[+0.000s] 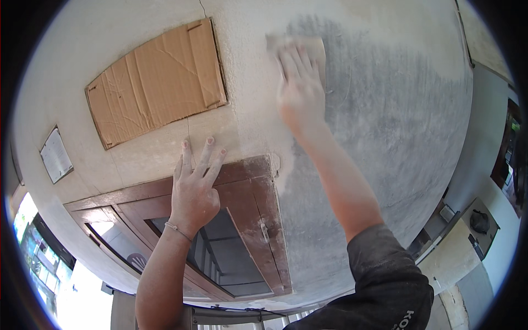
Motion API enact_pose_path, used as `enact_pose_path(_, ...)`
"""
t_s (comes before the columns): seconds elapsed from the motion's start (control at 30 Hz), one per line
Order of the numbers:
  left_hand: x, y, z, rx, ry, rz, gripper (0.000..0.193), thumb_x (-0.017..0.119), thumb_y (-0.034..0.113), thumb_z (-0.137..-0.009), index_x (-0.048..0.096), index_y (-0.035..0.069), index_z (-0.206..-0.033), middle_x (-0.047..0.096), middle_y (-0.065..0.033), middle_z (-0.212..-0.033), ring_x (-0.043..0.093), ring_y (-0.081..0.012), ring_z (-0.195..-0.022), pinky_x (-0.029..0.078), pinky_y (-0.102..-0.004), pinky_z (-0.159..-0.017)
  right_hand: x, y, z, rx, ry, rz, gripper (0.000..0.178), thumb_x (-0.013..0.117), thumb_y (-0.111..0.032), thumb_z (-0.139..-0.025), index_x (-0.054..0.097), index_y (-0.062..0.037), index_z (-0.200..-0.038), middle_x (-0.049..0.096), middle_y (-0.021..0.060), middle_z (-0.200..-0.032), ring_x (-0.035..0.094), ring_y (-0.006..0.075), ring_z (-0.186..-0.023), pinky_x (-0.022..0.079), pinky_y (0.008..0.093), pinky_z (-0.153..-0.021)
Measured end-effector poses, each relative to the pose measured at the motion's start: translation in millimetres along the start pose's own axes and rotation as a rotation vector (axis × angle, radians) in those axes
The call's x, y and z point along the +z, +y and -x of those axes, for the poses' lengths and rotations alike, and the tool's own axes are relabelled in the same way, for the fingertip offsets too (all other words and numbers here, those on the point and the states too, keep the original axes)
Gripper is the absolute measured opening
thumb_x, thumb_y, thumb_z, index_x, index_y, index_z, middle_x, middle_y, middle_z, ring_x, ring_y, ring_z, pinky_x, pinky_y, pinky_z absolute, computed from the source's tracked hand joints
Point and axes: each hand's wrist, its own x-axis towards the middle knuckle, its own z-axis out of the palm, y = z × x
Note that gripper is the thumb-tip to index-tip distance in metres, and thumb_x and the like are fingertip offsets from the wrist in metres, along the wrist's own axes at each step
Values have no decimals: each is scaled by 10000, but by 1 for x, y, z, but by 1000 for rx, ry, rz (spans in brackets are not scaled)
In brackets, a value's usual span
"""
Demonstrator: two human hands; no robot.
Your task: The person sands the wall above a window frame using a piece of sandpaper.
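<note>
Though blurry, sheet (317, 49) upright, long-axis unclear

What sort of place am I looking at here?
Likely a home or small building being renovated, though I can't be sure: the wall is patchy grey and cream, cardboard lies flat against it, and a glazed wooden frame sits below.

- The place looks like a home under repair.
- Its wall (379, 132) is partly grey, partly pale.
- A brown wooden frame (258, 212) holds glass panes (236, 269).
</note>
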Motion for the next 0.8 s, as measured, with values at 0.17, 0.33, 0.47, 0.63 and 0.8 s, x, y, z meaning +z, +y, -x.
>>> enact_pose_path(0.17,-3,0,0,7,32,-36,727,521,6,-627,459,127,-1342,297,-83,-1484,208,-475,-1343,241,-503,-1096,-5,0,25,-12,-14,-39,435,486,-25,-790,505,1,-1224,522,167,-1277,439,330,-1244,305,499,-1043)
enact_pose_path(0.33,3,3,-2,-2,5,-20,717,509,25,-663,440,153,-1364,270,-83,-1497,162,-450,-1369,245,-506,-1090,2,2,-18,20,-6,-16,434,498,-19,-778,521,1,-1210,526,164,-1276,436,328,-1249,298,513,-1043)
enact_pose_path(0.47,0,1,2,10,54,-29,683,533,63,-666,461,138,-1341,306,-84,-1479,213,-476,-1341,256,-505,-1088,-3,-7,32,7,32,-31,344,499,-54,-825,552,-13,-1163,543,156,-1257,459,317,-1230,300,502,-1042)
enact_pose_path(0.63,2,2,-2,2,2,-7,676,528,57,-693,450,153,-1357,283,-85,-1492,179,-447,-1366,253,-495,-1089,6,10,-17,-48,34,-24,372,518,-68,-785,557,0,-1148,549,154,-1248,490,326,-1191,298,538,-1035)
enact_pose_path(0.8,-3,-1,1,-10,15,-17,666,532,61,-699,454,152,-1354,294,-81,-1488,181,-438,-1369,257,-492,-1088,-7,-9,31,-7,25,-45,306,499,-55,-854,559,-45,-1154,564,139,-1223,470,328,-1206,298,495,-1038)
